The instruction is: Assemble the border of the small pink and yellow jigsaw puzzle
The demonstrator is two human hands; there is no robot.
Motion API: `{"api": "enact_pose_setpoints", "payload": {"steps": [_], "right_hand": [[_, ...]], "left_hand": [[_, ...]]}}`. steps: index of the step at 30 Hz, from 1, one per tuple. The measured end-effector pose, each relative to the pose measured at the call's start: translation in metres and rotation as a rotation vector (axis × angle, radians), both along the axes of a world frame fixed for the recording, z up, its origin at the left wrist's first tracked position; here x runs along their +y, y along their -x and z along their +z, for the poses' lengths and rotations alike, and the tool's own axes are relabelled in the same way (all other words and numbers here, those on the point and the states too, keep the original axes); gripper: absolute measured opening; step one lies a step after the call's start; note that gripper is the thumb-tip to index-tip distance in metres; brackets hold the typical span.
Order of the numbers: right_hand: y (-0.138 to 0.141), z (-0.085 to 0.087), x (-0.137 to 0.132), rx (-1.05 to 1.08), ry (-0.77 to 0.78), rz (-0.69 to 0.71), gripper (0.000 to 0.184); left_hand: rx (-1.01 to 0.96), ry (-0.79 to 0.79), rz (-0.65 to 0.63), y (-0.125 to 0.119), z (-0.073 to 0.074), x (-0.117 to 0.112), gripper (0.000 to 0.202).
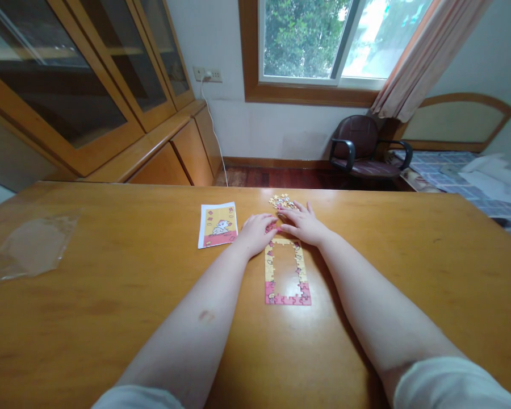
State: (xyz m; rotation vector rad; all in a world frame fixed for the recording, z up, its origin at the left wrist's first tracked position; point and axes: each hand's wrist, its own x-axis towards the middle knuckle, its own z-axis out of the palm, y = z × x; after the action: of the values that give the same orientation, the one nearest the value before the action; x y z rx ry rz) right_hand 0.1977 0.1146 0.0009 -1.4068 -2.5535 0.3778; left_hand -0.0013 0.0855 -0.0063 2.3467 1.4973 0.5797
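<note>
A jigsaw frame (304, 292) of joined border pieces lies on the table, yellow above and pink along the bottom, with bare wood inside it. Just beyond its top edge are small pink puzzle pieces (270, 227), partly covered by my hands. My left hand (258, 232) rests beside them, its fingers bent and the thumb apart from them. From the other side, my right hand (303, 222) reaches over the same spot with fingers spread. Past its fingertips sits a pile of loose puzzle pieces (282, 200). A picture sheet (219, 227) showing a white duck-like figure lies left of my left hand.
A crumpled clear plastic bag (34, 244) lies at the left of the wooden table (111, 318). Beyond the far edge are a glass-doored cabinet (123, 102), an office chair (361, 147) and a bed (451, 170) at the right.
</note>
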Motion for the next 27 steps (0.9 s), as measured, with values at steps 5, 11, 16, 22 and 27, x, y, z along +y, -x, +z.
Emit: {"api": "enact_pose_setpoints", "payload": {"steps": [5,11,16,22,27], "right_hand": [[-0.0027,0.0051,0.0013,0.057,-0.067,-0.007,0.04],[0.0013,0.0054,-0.0018,0.056,-0.092,0.01,0.046],[0.0018,0.0046,-0.0009,0.046,-0.022,0.034,0.041],[-0.0007,0.0048,0.0015,0.086,-0.124,-0.04,0.039],[0.0015,0.0025,-0.0009,0.052,-0.08,-0.008,0.044]], "left_hand": [[-0.006,0.012,0.01,-0.0001,0.0014,-0.0007,0.038],[0.0,0.001,-0.001,0.0001,0.0002,0.0002,0.038],[0.001,-0.006,0.0,0.0008,-0.0011,0.0005,0.038],[-0.005,0.015,0.002,0.0003,0.0,-0.0001,0.038],[-0.007,0.014,0.014,-0.0002,0.0003,-0.0006,0.037]]}}
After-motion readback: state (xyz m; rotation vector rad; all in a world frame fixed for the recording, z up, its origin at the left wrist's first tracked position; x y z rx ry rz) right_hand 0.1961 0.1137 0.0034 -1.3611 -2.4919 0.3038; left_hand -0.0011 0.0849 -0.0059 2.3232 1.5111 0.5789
